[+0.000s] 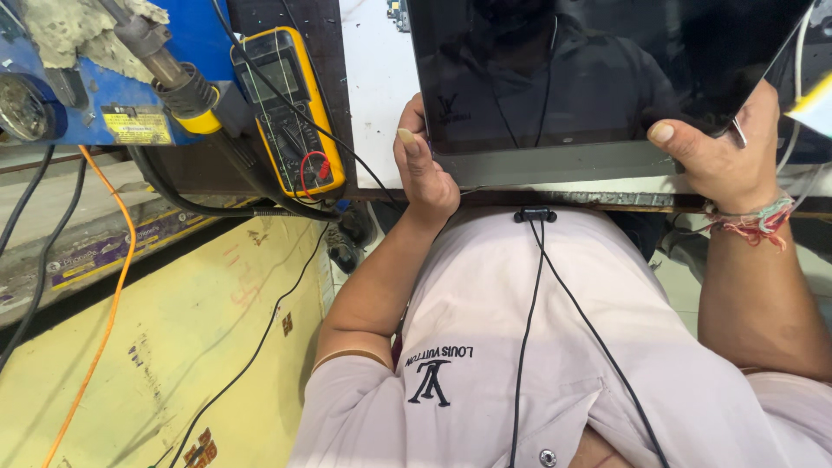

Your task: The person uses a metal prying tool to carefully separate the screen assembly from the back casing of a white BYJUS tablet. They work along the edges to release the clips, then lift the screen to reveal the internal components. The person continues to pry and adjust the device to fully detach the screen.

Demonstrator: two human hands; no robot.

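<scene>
Both hands are clamping a dark flat screen panel (598, 78) by its near corners: the left hand (423, 169) is pinching one corner, thumb on top, while the right hand (724, 152) is gripping the other. The panel's long axis is running between them, resting over the workbench edge (563, 198); beyond the left hand, a yellow multimeter (290, 108) is lying.

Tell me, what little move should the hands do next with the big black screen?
Probably lay the screen flat on the white bench. The left hand and right hand grip its lower corners, and its bottom edge sits at the bench's near edge.
</scene>
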